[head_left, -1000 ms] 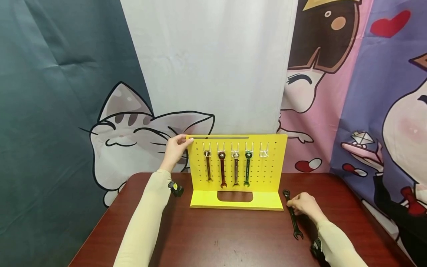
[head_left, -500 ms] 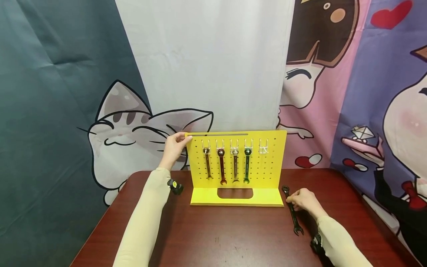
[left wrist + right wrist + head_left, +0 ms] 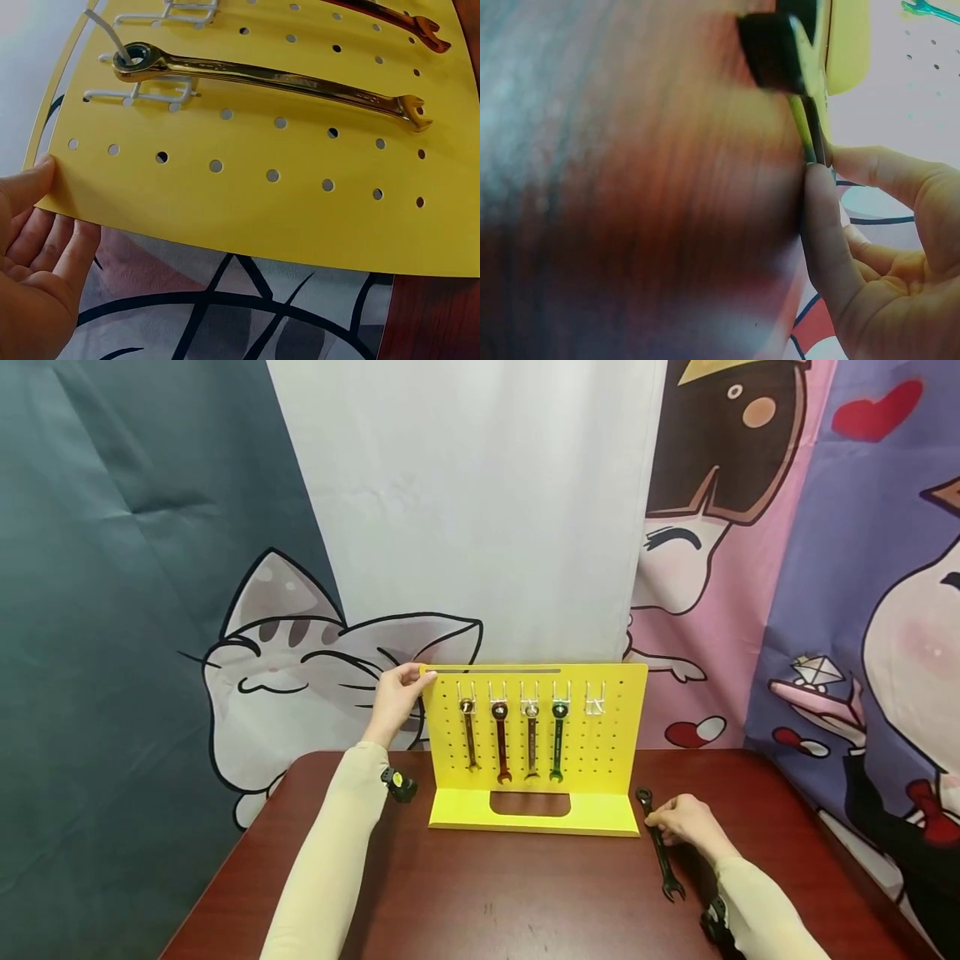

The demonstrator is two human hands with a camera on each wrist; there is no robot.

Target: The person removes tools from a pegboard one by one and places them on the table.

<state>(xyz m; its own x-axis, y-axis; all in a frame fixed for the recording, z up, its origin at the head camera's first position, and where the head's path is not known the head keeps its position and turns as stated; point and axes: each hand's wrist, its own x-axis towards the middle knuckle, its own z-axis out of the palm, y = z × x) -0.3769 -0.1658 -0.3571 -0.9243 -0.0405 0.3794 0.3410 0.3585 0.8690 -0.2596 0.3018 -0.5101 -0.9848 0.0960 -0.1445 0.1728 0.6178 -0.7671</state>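
A yellow pegboard stand [image 3: 600, 743] stands upright on the table. My left hand [image 3: 393, 700] pinches its upper left corner, thumb in front and fingers behind, as the left wrist view confirms. From its white hooks hang a gold combination wrench [image 3: 277, 79], a red wrench [image 3: 502, 743], a silver wrench [image 3: 532, 743] and a green wrench [image 3: 558, 743]. The rightmost hook [image 3: 595, 704] bears nothing. Right of the stand, a black combination wrench [image 3: 663, 858] lies at a slant, and my right hand [image 3: 690, 825] pinches its shaft between thumb and finger.
The dark red wooden table [image 3: 525, 893] carries the stand, its yellow base [image 3: 457, 810] near the middle. Close behind hangs a printed cloth backdrop [image 3: 487, 510]. A black wrist camera [image 3: 399, 785] sits on my left sleeve.
The whole head view shifts slightly up and down. Both hands keep their places on the stand and the black wrench, with no clear movement of either.
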